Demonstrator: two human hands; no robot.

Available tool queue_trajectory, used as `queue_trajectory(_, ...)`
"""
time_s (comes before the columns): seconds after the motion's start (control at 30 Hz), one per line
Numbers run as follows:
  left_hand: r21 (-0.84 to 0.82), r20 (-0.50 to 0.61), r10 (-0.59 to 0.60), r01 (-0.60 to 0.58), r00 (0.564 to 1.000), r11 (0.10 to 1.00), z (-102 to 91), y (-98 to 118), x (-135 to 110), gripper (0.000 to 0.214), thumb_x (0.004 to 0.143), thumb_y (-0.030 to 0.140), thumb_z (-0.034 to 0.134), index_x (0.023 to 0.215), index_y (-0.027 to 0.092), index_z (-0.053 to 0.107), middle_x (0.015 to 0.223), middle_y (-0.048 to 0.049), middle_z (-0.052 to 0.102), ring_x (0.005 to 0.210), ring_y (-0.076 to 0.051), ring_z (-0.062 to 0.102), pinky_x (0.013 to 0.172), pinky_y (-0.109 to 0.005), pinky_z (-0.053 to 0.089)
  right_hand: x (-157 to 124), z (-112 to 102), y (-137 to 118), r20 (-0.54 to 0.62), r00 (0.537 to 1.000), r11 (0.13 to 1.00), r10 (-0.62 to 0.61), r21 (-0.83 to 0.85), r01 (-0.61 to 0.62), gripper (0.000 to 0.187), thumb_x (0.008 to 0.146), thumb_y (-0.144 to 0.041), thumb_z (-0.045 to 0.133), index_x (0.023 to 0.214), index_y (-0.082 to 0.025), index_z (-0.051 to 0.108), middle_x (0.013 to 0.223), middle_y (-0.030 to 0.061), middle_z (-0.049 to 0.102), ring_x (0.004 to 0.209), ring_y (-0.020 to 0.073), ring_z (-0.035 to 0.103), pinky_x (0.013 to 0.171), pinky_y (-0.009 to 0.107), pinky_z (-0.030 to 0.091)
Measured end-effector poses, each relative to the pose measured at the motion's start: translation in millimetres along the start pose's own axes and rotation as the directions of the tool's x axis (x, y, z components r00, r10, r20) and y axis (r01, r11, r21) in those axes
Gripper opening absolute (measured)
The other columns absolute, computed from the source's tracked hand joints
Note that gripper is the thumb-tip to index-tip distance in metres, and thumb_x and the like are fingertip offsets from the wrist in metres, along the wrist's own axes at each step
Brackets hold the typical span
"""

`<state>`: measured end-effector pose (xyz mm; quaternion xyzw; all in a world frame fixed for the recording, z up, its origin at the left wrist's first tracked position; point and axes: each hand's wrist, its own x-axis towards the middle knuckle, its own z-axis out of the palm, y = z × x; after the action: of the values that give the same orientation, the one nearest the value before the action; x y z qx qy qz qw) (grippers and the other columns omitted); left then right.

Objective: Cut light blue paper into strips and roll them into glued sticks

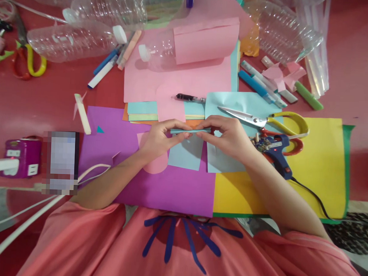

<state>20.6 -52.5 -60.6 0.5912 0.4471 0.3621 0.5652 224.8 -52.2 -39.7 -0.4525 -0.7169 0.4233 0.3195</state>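
Note:
Between my two hands is a narrow strip of folded light blue paper (pixel 190 131), held level. My left hand (pixel 161 139) pinches its left end between thumb and fingers, and my right hand (pixel 225 133) pinches the right end the same way. Below the strip lies a light blue paper piece (pixel 185 155) on a purple sheet (pixel 170 194). A pink paper piece with a rounded end (pixel 157 163) lies partly under my left hand. Right of my right hand are yellow-and-red-handled scissors (pixel 257 119) and a blue glue gun (pixel 277 153).
A clear bottle partly wrapped in pink paper (pixel 205 42) lies behind my hands, near a black pen (pixel 188 98). Other plastic bottles (pixel 72 41), markers (pixel 258 86) and a second pair of scissors (pixel 35 62) surround it. A power adapter (pixel 22 158) and phone (pixel 62 162) sit left; a yellow sheet (pixel 318 167) lies right.

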Motion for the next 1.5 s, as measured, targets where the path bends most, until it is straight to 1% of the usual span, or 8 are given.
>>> queue_trajectory(0.27,0.004,-0.049,0.060,-0.060,0.997,0.998,-1.2,-2.5,1.9,0.034,0.071,0.050,0.080,0.087,0.021,0.076,0.091,-0.0043,0.077,0.086,-0.017,0.072,0.079,-0.029,0.058,-0.5,-2.5,0.3,-0.028,0.999,1.000,-0.020,-0.018,0.019,0.018,0.087,-0.030,0.065,0.082,-0.017,0.075,0.078,0.0050,0.073,0.062,0.0119,0.057,0.056,0.026,0.044)
queue_trajectory(0.33,-0.026,-0.072,0.041,-0.043,0.997,0.999,-1.7,-1.8,3.0,0.037,0.069,0.050,0.082,0.088,0.019,0.075,0.091,-0.0046,0.077,0.083,-0.016,0.072,0.075,-0.028,0.058,-0.1,-4.5,-0.3,-0.043,0.999,1.000,-0.012,-0.017,0.011,0.019,0.087,-0.032,0.066,0.081,-0.017,0.075,0.077,0.0049,0.073,0.062,0.0119,0.057,0.056,0.026,0.044)
queue_trajectory(0.5,-0.107,-0.074,0.004,-0.012,0.997,0.994,-2.2,0.5,4.8,0.037,0.065,0.049,0.085,0.081,0.017,0.074,0.075,-0.0019,0.074,0.067,-0.013,0.070,0.065,-0.025,0.057,0.9,-7.7,-2.2,-0.049,0.999,1.000,-0.001,-0.001,0.001,0.023,0.086,-0.038,0.067,0.079,-0.018,0.075,0.077,0.0048,0.072,0.061,0.0119,0.056,0.057,0.027,0.045)
queue_trajectory(0.7,-0.113,-0.074,0.009,-0.017,0.997,0.993,-1.8,1.3,5.4,0.034,0.061,0.045,0.088,0.075,0.018,0.075,0.073,-0.0015,0.074,0.065,-0.013,0.068,0.063,-0.025,0.056,1.5,-6.7,-3.6,-0.058,0.998,1.000,0.010,0.013,-0.009,0.031,0.085,-0.047,0.068,0.076,-0.018,0.074,0.075,0.0048,0.072,0.060,0.0119,0.055,0.056,0.027,0.045)
queue_trajectory(0.8,-0.097,-0.089,0.002,-0.010,0.996,0.995,-1.6,1.7,5.1,0.034,0.060,0.046,0.088,0.073,0.018,0.074,0.071,-0.0012,0.074,0.064,-0.013,0.068,0.063,-0.026,0.056,1.5,-6.1,-3.3,-0.069,0.997,0.999,0.039,0.010,-0.038,0.035,0.084,-0.051,0.068,0.075,-0.018,0.074,0.074,0.0045,0.071,0.058,0.0116,0.053,0.056,0.027,0.044)
queue_trajectory(1.0,-0.096,-0.138,0.024,-0.038,0.990,0.995,-2.2,0.2,4.3,0.032,0.066,0.047,0.084,0.074,0.019,0.073,0.072,-0.0012,0.074,0.065,-0.014,0.069,0.062,-0.027,0.056,1.4,-5.8,0.2,-0.129,0.987,0.994,0.100,0.053,-0.094,0.027,0.079,-0.044,0.073,0.083,-0.018,0.076,0.073,0.0029,0.070,0.059,0.0110,0.053,0.055,0.026,0.044)
queue_trajectory(1.13,-0.092,-0.159,0.017,-0.032,0.987,0.995,-2.5,-1.7,4.6,0.031,0.067,0.046,0.083,0.074,0.018,0.072,0.073,-0.0022,0.074,0.067,-0.015,0.071,0.063,-0.029,0.057,2.0,-6.9,-0.2,-0.140,0.980,0.987,0.141,0.097,-0.128,0.026,0.078,-0.044,0.073,0.079,-0.018,0.077,0.064,0.0004,0.064,0.055,0.0100,0.050,0.051,0.025,0.042)
queue_trajectory(1.5,-0.152,-0.103,-0.009,-0.007,0.995,0.988,-4.3,0.2,5.5,0.028,0.067,0.040,0.085,0.079,0.019,0.073,0.078,-0.0022,0.074,0.071,-0.016,0.073,0.067,-0.028,0.059,2.3,-7.3,-4.1,-0.107,0.983,0.975,0.151,0.182,-0.130,0.028,0.075,-0.049,0.077,0.074,-0.020,0.078,0.069,0.0027,0.070,0.059,0.0127,0.059,0.053,0.027,0.049)
